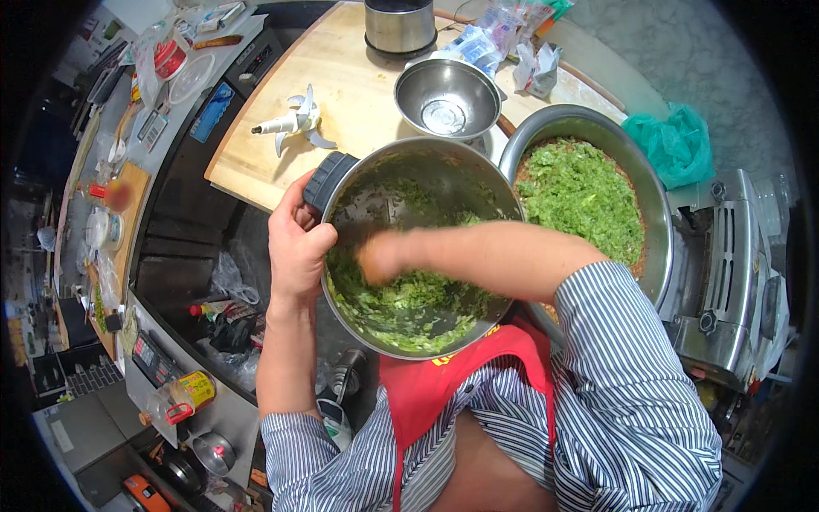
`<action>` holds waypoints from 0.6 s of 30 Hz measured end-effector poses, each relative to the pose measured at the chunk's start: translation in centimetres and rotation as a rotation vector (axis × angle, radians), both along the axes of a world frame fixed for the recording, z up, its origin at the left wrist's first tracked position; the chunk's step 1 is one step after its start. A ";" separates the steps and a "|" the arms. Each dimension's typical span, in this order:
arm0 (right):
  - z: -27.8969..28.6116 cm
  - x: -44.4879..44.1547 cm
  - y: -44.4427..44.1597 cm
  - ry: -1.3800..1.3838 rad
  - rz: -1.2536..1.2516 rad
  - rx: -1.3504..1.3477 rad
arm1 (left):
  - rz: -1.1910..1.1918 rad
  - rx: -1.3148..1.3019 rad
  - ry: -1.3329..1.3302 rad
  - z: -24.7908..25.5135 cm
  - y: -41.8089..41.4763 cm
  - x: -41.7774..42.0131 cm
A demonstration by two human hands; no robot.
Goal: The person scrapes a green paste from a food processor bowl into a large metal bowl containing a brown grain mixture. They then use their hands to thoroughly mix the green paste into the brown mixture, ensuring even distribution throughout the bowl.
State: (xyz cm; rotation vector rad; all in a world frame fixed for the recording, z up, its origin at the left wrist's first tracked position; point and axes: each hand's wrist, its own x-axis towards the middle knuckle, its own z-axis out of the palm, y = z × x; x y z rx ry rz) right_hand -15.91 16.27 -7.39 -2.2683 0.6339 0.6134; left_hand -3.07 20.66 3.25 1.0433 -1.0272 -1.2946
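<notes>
My left hand (294, 233) is wrapped around the black handle (329, 182) of a deep steel food-processor bowl (425, 152), which tilts toward me. Chopped green vegetable (422, 294) clings to its wall and lies along the bottom. Inside the bowl is my right hand (387, 256), blurred by motion, so its fingers and anything in them do not show clearly. To the right, a wide steel basin (659, 211) holds a mound of chopped greens (582, 192) over a reddish-brown mix that looks like minced filling.
A multi-blade chopper blade (297, 121) lies on the wooden board (345, 83). Beyond the bowl stand a small steel mixing bowl (448, 99) and a steel motor base (401, 29). A green plastic bag (672, 144) and a steel appliance (729, 275) flank the basin. Bags litter the floor at left.
</notes>
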 end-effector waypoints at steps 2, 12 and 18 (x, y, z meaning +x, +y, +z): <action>1.2 -0.1 2.4 -0.022 0.227 -0.038 | 0.043 0.033 -0.013 0.5 0.7 0.3; -5.1 -4.9 -4.2 0.032 -0.219 -0.006 | 0.159 -0.118 -0.022 1.8 2.6 -0.4; -6.9 -3.4 0.0 0.189 -0.421 -0.116 | 0.183 -0.087 0.034 0.6 3.1 -1.5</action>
